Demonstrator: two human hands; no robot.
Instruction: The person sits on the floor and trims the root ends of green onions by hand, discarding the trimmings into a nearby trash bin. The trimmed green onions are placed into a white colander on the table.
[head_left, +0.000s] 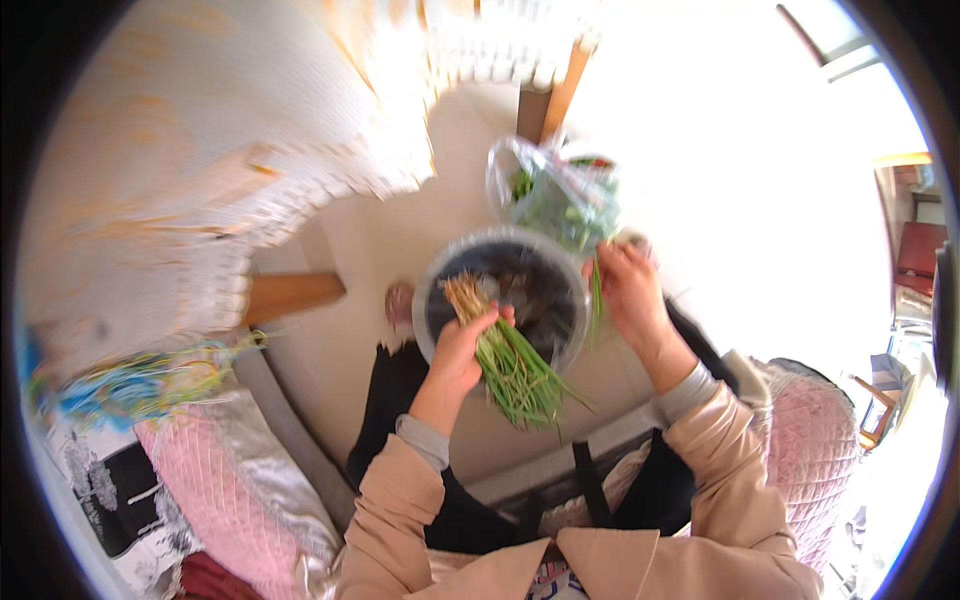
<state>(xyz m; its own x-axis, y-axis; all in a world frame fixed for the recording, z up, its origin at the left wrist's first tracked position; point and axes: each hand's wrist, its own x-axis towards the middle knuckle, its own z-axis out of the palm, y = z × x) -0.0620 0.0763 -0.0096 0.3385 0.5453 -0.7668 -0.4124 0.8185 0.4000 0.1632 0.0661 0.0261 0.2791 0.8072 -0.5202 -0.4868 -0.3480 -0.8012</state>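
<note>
My left hand (459, 351) grips a bunch of thin green stalks (517, 375), which look like chives or spring onions. Their pale, rooty ends point up and away from me, over a round bin (426, 300) with a dark inside and some scraps at its bottom. To the right of the bin's rim, my right hand (626, 281) pinches a few green stalks (596, 292) that hang down from the fingertips. Just beyond the bin stands a clear plastic bag (559, 195) with leafy greens and something red in it.
A table under a white lace-edged cloth (225, 150) fills the upper left, with wooden legs (292, 296) below. Pink quilted covers (810, 427) lie at both sides of me. Multicoloured threads (165, 379) hang at the left. Bright light washes out the upper right.
</note>
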